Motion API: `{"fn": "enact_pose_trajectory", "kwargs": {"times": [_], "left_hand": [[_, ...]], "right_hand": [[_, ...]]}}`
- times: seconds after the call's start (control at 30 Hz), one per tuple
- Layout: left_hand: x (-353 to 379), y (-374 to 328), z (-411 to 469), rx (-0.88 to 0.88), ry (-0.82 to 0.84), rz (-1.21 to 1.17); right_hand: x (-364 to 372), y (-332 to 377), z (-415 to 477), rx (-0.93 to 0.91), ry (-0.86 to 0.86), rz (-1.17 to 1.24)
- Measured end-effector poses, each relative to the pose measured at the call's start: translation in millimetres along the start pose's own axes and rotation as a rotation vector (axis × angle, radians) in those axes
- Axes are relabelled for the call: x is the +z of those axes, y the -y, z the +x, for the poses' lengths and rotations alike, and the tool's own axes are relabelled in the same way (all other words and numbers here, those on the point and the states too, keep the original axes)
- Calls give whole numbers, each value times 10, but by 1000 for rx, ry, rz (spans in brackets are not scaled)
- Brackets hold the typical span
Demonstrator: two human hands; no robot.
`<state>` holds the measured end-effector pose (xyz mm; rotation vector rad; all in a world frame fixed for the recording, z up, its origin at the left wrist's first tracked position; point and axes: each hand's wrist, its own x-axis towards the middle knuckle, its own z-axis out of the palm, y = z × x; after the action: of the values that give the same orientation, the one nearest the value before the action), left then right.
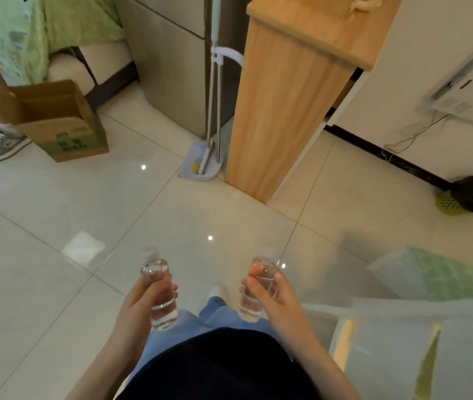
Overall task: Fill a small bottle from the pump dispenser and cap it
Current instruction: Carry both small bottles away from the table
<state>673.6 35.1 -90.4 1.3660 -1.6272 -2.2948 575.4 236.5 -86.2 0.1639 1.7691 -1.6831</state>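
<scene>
Fingers (252, 285) grip a clear left bottle (163, 310) and clear right bottle (249, 308).

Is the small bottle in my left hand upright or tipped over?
Roughly upright: the left hand grips the bottle around its middle, with the neck pointing up and the base down.

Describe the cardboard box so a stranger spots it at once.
From the tall grey appliance, look left along the tiled floor. The cardboard box stands there beside a grey sneaker. Open flaps and green print on its side set it apart.
</scene>
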Motion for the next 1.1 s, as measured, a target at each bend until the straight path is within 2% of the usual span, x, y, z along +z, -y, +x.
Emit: {"fn": "enact_pose_trajectory", "kwargs": {"times": [0.37,0.53,0.9,1.1], "left_hand": [[838,-772,1083,-14,123,107],[1252,-1191,1680,-13,221,176],[2154,-2317,2902,-5,420,269],[2592,-2887,3183,30,526,277]], "right_hand": [[-291,718,945,-23,-192,114],[-389,1019,1458,-30,-276,214],[-626,1927,2614,-97,-437,263],[-805,2539,2986,-190,-412,328]]}}
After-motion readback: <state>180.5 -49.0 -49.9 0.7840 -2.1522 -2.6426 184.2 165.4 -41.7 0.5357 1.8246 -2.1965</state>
